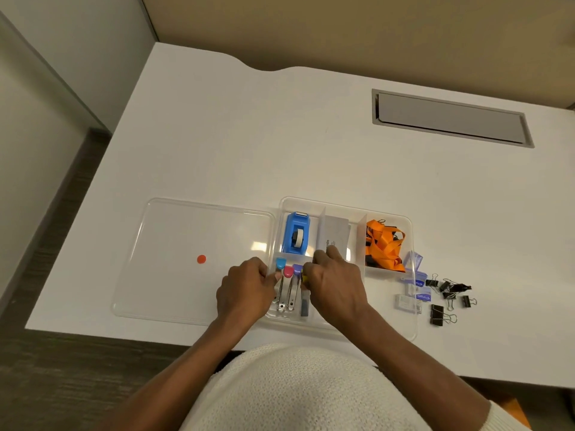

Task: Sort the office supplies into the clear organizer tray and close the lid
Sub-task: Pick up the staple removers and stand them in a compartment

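Observation:
The clear organizer tray (345, 203) lies near the desk's front edge. Its back compartments hold a blue tape dispenser (296, 233), white cards (334, 234) and an orange lanyard (384, 244). The front left compartment holds several small metal staplers with blue, pink and purple ends (287, 287). My left hand (245, 289) rests at that compartment's left side, fingertips touching the pink-ended one. My right hand (337, 284) is over the same compartment, pinching a yellow-tipped item that is mostly hidden. The clear lid (174, 262) lies flat to the left of the tray.
Several black binder clips (448, 298) and small staple boxes (410, 293) lie on the white desk (249, 135) right of the tray. A red dot (201, 259) shows on the lid. A grey cable hatch (451, 118) sits at the back right.

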Motion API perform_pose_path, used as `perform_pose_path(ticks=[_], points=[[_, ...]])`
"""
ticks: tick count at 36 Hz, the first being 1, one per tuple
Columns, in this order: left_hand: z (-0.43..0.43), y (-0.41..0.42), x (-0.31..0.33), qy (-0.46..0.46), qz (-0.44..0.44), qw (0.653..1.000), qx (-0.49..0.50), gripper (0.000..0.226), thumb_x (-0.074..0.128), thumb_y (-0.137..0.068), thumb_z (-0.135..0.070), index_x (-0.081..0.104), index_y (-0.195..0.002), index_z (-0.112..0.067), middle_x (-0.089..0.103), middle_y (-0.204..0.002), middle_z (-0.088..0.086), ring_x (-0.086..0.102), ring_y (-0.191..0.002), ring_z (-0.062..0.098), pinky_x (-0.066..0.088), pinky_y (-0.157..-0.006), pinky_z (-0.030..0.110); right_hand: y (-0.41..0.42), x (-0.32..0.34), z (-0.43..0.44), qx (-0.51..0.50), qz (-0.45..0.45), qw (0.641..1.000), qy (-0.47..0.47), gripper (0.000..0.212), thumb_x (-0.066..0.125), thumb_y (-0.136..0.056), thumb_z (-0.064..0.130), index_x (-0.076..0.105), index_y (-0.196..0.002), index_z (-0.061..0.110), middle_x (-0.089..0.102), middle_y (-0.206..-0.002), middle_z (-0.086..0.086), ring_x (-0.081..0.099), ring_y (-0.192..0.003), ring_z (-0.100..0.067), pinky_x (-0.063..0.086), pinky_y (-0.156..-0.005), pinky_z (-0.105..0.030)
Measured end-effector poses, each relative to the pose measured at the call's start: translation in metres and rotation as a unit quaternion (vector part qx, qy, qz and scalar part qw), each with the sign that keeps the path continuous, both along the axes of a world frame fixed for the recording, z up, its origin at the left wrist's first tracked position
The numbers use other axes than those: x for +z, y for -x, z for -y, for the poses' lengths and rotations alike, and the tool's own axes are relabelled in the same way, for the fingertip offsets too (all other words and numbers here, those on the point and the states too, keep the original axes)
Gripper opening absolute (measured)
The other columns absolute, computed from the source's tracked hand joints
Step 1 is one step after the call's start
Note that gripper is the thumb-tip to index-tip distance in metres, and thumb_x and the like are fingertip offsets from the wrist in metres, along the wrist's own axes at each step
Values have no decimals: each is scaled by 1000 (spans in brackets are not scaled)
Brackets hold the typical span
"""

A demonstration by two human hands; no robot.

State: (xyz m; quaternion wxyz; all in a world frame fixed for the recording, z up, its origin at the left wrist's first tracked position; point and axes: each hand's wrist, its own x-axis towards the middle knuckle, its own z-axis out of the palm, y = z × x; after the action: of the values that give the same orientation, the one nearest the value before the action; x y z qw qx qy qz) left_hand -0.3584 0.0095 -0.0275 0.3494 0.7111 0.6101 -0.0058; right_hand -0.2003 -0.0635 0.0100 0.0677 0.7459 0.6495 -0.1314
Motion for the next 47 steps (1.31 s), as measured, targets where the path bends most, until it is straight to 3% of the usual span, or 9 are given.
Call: perform_pose_path(ticks=[12, 15, 19, 22, 26, 30, 36, 42, 47], points=[[-2, 3, 2, 29, 23, 999, 7, 23, 66, -93, -49, 65, -92, -26, 66, -80, -11, 60, -67, 6, 45, -57, 22, -4, -1, -4, 7, 29, 1000, 5, 23, 73, -92, 29, 71, -109, 15, 58, -119, -9, 50, -112, -22, 53, -76, -33], [-2, 4, 2, 35, 29, 999, -3, 21, 65, -95, -46, 66, -96, -25, 67, -83, -10, 60, -69, 7, 45, -60, 22, -4, 0, -3, 17, 16, 1000, -20, 31, 83, -83, 25, 73, -109, 12, 67, -109, -9, 56, -104, -23, 55, -70, -34], [-3, 7, 2, 39, 39, 998, -16, 21, 60, -100, -36, 70, -107, -19, 75, -98, -2, 65, -82, 12, 52, -75, 28, 1, -5, -1, 40, -51, 997, -49, 51, 85, -81, 20, 64, -127, 12, 68, -119, -9, 61, -106, -26, 57, -83, -38], [-4, 8, 5, 44, 47, 998, -16, 21, 60, -101, -32, 71, -111, -17, 76, -102, 1, 68, -89, 17, 57, -83, 34, 5, -6, -4, 39, -49, 996, -58, 58, 84, -81, 20, 59, -132, 11, 68, -116, -11, 61, -104, -27, 56, -83, -39], [-3, 8, 7, 43, 42, 998, -19, 21, 59, -102, -31, 69, -113, -17, 75, -104, 1, 69, -91, 17, 58, -85, 36, 10, -3, -10, 44, -30, 996, -72, 49, 85, -78, 20, 63, -121, 10, 70, -106, -10, 60, -96, -25, 57, -77, -38], [-2, 7, 8, 40, 38, 998, -21, 21, 59, -102, -31, 68, -114, -18, 75, -104, 1, 68, -90, 16, 58, -84, 35, 16, -8, -11, 58, -14, 997, -42, 40, 75, -87, 19, 62, -122, 7, 68, -113, -12, 59, -105, -27, 55, -86, -40], [-3, 7, 10, 40, 31, 998, -24, 17, 60, -101, -30, 68, -111, -19, 75, -102, 0, 68, -87, 16, 59, -84, 36, 25, -9, -12, 39, 21, 998, -47, 45, 82, -76, 19, 66, -116, 4, 70, -102, -15, 60, -100, -31, 55, -82, -43], [-3, 6, 9, 28, 22, 999, -35, 18, 59, -101, -30, 68, -112, -19, 74, -101, 0, 67, -84, 15, 56, -79, 32, 32, -23, -6, 38, -8, 999, -17, 50, 65, -93, 22, 48, -137, 4, 64, -120, -20, 59, -112, -36, 50, -98, -48], [-3, 5, 8, 25, 12, 999, -39, 19, 59, -101, -30, 68, -112, -17, 75, -100, 3, 68, -85, 19, 59, -83, 38, 37, -28, -3, 30, -41, 999, -4, 60, 62, -95, 22, 33, -144, 2, 58, -125, -25, 58, -112, -39, 50, -100, -50]])
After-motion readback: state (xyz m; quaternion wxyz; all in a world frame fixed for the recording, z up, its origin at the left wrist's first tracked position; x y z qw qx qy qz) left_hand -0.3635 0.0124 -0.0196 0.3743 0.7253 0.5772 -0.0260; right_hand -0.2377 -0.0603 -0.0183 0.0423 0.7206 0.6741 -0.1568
